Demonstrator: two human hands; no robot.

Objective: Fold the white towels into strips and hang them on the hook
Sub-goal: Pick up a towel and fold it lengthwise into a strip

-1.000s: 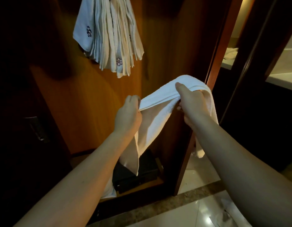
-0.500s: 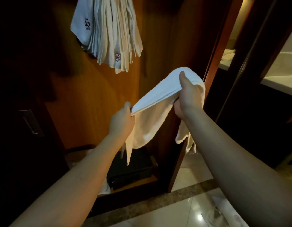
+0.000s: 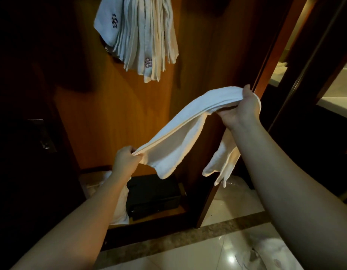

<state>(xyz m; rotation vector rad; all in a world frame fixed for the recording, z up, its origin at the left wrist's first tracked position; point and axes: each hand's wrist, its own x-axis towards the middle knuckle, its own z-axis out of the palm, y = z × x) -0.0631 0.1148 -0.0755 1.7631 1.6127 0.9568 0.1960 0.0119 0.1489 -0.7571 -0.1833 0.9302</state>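
A white towel [image 3: 188, 125], folded into a long strip, stretches diagonally between my hands in front of a wooden wardrobe wall. My left hand [image 3: 125, 160] grips its lower end, low and left. My right hand [image 3: 240, 108] holds the upper end, higher and to the right, and a loose tail of the towel hangs down below that wrist. Several folded white towels [image 3: 143, 38] with embroidered marks hang bunched together at the top of the wooden panel. The hook that carries them is hidden above the frame's edge.
A black box [image 3: 153, 195] sits on the wardrobe's low shelf, with a white cloth [image 3: 120, 209] beside it. A dark door with a metal handle [image 3: 43, 137] stands at the left. Glossy tiled floor [image 3: 217, 250] lies below; a doorway to a bright room opens at the right.
My hands have drawn apart, the left going down and the right going up and to the right. The towel is now pulled out into a longer, tauter strip.
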